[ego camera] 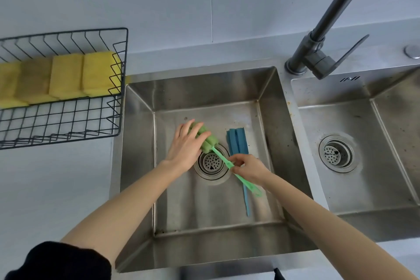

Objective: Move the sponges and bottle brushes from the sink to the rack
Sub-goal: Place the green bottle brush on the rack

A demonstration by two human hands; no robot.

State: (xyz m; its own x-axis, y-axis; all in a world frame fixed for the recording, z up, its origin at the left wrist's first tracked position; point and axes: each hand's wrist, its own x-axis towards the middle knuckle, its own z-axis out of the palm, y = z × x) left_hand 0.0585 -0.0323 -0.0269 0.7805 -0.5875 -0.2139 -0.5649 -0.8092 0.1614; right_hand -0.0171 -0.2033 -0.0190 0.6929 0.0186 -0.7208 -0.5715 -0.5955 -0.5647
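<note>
Steel sink [141,107], green brush [221,158] diagonal, head up-left

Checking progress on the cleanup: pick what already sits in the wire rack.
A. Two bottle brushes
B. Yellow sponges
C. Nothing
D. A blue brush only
B: yellow sponges line the rack, while the green brush and blue brush are in the sink.

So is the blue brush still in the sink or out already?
In the sink. The blue brush lies flat on the sink floor beside the drain.
</note>
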